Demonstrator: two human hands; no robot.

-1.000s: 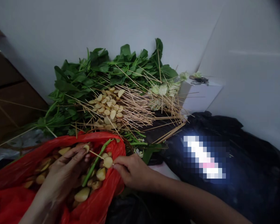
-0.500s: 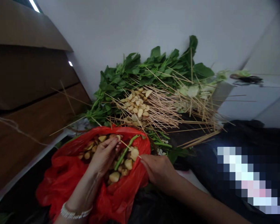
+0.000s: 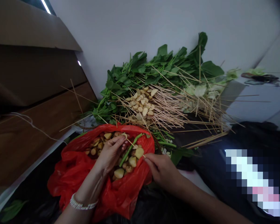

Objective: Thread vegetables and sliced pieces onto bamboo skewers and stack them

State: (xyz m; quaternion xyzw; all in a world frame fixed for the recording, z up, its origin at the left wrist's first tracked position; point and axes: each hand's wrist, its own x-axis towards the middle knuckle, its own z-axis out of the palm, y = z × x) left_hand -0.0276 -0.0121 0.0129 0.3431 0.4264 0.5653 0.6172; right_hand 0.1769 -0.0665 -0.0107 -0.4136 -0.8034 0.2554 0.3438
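My left hand pinches a pale potato slice between thumb and fingers, above an open red plastic bag. A thin wooden skewer runs from that slice down to my right hand, whose thumb and forefinger are closed on its lower end. Another round potato slice appears threaded on the skewer near my right fingers. Inside the bag lie several cut potato pieces and a green stem. Whether the skewer's tip has gone through the pinched slice is hidden by my fingers.
Behind the bag, skewered potato slices lie piled with their sticks pointing right. Leafy greens line the white wall. Skewered pale cabbage-like leaves are at right, near loose skewers. A cardboard box stands left.
The whole scene has shifted slightly to the right in view. Both hands keep the same grip on the slice and the skewer.
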